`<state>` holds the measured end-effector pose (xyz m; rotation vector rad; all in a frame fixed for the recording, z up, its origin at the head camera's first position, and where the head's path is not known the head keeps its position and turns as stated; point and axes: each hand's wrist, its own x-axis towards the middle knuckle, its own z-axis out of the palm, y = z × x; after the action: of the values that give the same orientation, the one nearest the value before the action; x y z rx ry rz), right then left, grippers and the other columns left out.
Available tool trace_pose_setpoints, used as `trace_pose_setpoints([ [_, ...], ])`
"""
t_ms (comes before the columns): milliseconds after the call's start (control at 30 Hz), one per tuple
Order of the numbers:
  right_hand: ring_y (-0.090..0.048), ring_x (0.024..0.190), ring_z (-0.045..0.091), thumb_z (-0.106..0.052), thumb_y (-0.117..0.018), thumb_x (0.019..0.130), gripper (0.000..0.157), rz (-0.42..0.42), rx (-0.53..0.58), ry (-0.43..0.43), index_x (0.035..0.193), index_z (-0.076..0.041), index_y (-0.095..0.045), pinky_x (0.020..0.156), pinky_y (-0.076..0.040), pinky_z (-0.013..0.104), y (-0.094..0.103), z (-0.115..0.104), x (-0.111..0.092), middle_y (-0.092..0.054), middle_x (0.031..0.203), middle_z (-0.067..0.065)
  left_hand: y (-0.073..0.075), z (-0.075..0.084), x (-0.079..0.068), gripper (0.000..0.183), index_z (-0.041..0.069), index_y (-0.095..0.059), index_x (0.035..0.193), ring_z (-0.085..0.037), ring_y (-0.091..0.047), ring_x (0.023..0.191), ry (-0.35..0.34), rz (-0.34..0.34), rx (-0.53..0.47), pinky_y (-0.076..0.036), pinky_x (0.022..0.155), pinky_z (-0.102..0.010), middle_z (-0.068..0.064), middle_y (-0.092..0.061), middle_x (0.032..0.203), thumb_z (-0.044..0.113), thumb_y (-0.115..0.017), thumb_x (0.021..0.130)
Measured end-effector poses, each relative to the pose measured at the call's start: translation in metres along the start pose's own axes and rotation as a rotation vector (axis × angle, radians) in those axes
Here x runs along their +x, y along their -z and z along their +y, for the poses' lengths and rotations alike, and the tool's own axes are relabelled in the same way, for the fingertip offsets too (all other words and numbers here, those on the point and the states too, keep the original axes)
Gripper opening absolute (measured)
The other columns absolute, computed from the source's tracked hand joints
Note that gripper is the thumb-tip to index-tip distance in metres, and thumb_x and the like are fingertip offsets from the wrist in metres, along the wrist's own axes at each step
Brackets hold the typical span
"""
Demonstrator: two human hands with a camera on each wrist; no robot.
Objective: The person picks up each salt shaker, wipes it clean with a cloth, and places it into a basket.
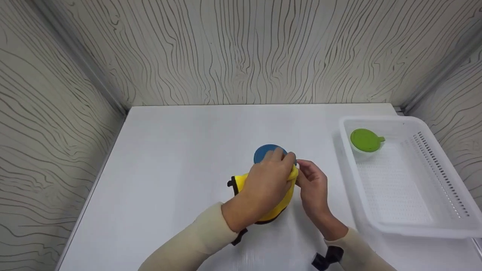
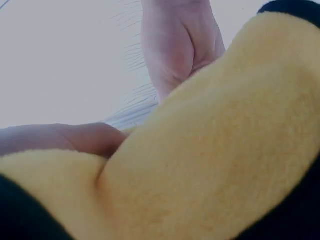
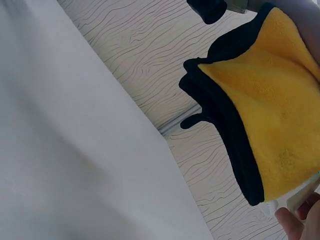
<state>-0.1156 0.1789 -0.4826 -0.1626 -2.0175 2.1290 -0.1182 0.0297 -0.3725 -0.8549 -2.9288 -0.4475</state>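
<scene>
A yellow cloth with dark edging (image 1: 280, 207) hangs from my left hand (image 1: 263, 184), which grips it over a round blue lid (image 1: 262, 153). The left fingers lie across the lid and the cloth's upper edge. On the other side, my right hand (image 1: 315, 188) pinches the side of the blue-lidded container with thumb and fingertips. From the right wrist, the container's pale side (image 3: 301, 196) shows between the right fingers (image 3: 290, 223) and the cloth's lower edge. Most of the container is hidden behind the left hand and cloth.
To the right stands a white perforated plastic basket (image 1: 371, 210). In its far left corner sits a small container with a green tabbed lid (image 1: 365, 140). Wood-patterned panels (image 1: 241, 52) wall in the white table (image 1: 169, 158) at the back and sides.
</scene>
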Motion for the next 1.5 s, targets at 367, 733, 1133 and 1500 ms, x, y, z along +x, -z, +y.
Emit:
trace_pose_setpoints([
  [367,-0.071,0.100,0.022,0.003,-0.056,0.102,0.019,-0.004,0.003,0.033,0.119,0.005,-0.065,0.088,-0.058,0.030,-0.002,-0.001,-0.004,-0.073,0.111,0.007,-0.009,0.011,0.003,0.053,0.013,-0.060,0.124,-0.014,-0.058,0.092,0.017,0.004,0.154,-0.060,0.075,-0.027,-0.003,-0.065,0.108,0.029,-0.087,0.082],
  [733,-0.071,0.095,0.019,0.003,-0.057,0.101,0.017,0.021,0.027,0.040,0.116,0.007,-0.064,0.084,-0.059,0.029,-0.002,0.000,-0.004,-0.073,0.107,0.008,-0.009,0.008,0.000,0.047,0.011,-0.062,0.117,-0.014,-0.056,0.084,-0.013,0.054,0.173,-0.060,0.069,-0.026,-0.003,-0.062,0.096,0.029,-0.087,0.082],
  [1133,-0.073,0.095,0.020,0.003,-0.058,0.101,0.017,0.057,0.012,0.025,0.116,0.005,-0.064,0.084,-0.059,0.033,0.000,-0.001,-0.001,-0.075,0.104,0.009,-0.005,0.002,-0.007,0.050,0.013,-0.060,0.123,-0.015,-0.057,0.089,-0.010,0.036,0.147,-0.060,0.073,-0.028,-0.003,-0.063,0.103,0.032,-0.085,0.084],
  [1500,-0.076,0.088,0.023,0.000,-0.061,0.100,0.018,0.055,0.032,0.044,0.117,0.007,-0.063,0.084,-0.059,0.035,0.004,-0.002,-0.001,-0.075,0.101,0.009,-0.003,-0.008,-0.016,0.041,0.011,-0.061,0.117,-0.016,-0.057,0.088,-0.016,0.076,0.075,-0.060,0.071,-0.028,-0.004,-0.060,0.098,0.026,-0.084,0.087],
])
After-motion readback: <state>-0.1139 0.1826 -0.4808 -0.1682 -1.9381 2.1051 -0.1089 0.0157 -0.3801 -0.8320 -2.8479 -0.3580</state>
